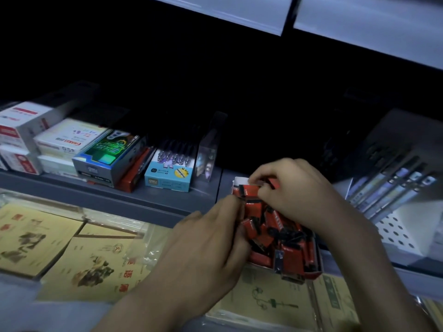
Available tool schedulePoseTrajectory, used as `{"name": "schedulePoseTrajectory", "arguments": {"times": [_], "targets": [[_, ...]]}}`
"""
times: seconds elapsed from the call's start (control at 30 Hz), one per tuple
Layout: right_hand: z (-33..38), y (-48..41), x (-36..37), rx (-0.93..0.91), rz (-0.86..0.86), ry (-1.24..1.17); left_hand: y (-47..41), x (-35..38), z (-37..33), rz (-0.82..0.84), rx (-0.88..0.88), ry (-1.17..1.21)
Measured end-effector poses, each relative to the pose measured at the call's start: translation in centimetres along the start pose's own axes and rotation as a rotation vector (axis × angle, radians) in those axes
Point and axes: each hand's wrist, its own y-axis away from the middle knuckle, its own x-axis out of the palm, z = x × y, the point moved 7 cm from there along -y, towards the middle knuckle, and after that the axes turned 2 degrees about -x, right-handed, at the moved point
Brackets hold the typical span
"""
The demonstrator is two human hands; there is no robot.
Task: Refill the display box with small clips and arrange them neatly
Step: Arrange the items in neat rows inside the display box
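Head camera view, looking down at a dim shop shelf [153, 202] of stationery. Everything is placed here relative to the red display box [314, 274], which sits at centre right on the shelf's front edge.

Far to the left of the box, white and red cartons [21, 137] are stacked. Nearer to it stand a green and blue carton [107, 156] and a pale blue pen pack [167, 174]. Below and left of the box lie yellow paper packs [36, 236] in clear sleeves.

The left hand [206, 243] lies against the box's left side, back upward. Its fingers [231, 232] curl down into the box. Their tips are hidden among the contents, so whether they hold anything cannot be told. It probably steadies the box.

The box is heaped with small clip packets [282, 236], red and black. Most lie jumbled at odd angles, so the tidying looks far from finished.

The right hand [302, 192] reaches over the box's far end. Its curled fingers [268, 172] pinch one red packet [249, 189] against the white back wall, apparently to stand it in a row. That packet sits between both hands; the loose heap lies below the right palm.

To the right of the box, pens [395, 185] lean in a rack above a perforated white panel [398, 233].
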Motion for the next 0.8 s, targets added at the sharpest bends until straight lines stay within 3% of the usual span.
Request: {"name": "schedulePoseTrajectory", "arguments": {"times": [0.47, 0.8], "targets": [[-0.4, -2.0, 1.3, 0.083, 0.104, 0.126, 0.5, 0.5, 0.2, 0.022, -0.002, -0.028], [0.1, -1.1, 0.9, 0.071, 0.152, -0.08, 0.3, 0.6, -0.2, -0.009, 0.013, -0.015]]}}
